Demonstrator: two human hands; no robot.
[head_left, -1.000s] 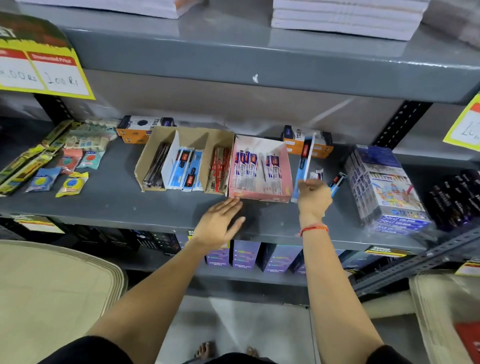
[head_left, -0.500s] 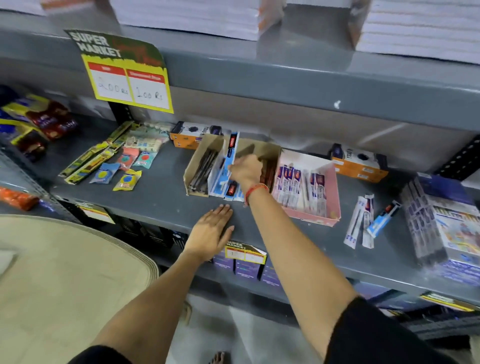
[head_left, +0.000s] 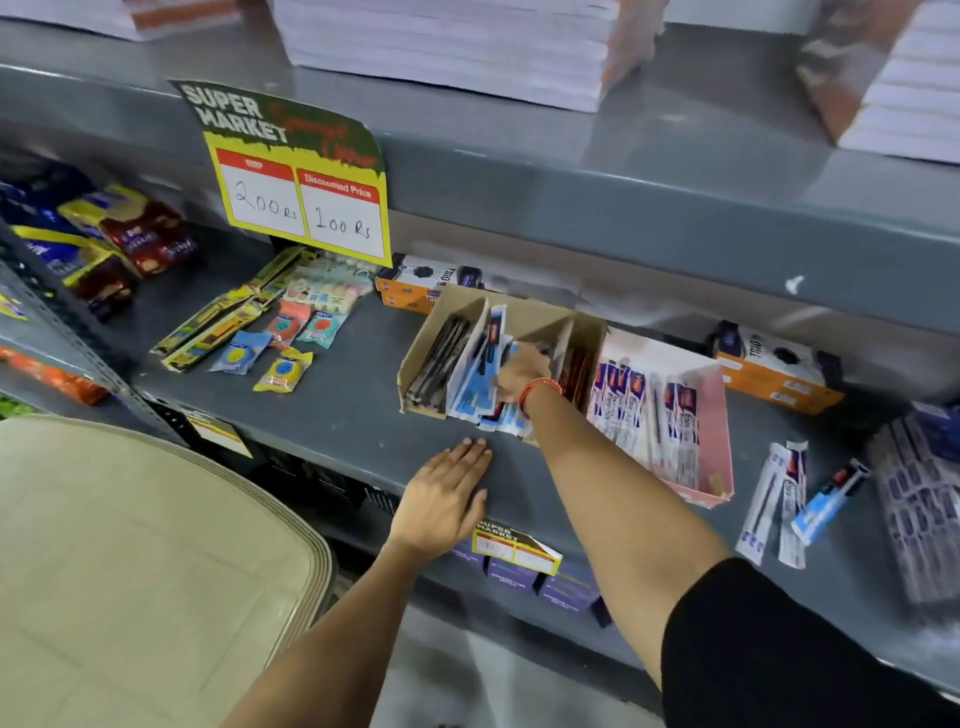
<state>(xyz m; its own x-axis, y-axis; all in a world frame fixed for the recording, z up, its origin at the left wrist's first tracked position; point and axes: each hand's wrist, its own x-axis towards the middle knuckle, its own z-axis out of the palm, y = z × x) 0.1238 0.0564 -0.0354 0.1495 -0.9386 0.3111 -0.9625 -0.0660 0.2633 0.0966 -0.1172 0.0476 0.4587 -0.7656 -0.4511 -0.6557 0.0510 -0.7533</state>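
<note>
A brown cardboard divider box (head_left: 524, 312) stands on the grey shelf (head_left: 337, 415). Its left slot holds dark pens (head_left: 439, 358), its middle slot blue pen packets (head_left: 470, 400), its right slot red ones (head_left: 579, 371). My right hand (head_left: 524, 371) reaches into the middle slot and grips a blue pen packet (head_left: 496, 325) that sticks up beside the fingers; the fingertips are hidden among the packets. My left hand (head_left: 447, 493) lies flat on the shelf's front edge, holding nothing.
A pink box (head_left: 722, 415) of white pen packets adjoins on the right, with three loose packets (head_left: 779, 499) beyond it. Orange boxes (head_left: 774, 374) sit at the back, small sachets (head_left: 291, 343) to the left. A yellow price sign (head_left: 306, 208) hangs from the upper shelf.
My right hand carried a blue packet from the loose ones on the right across to the cardboard box and lowered it into the middle slot. The left hand stayed on the shelf edge.
</note>
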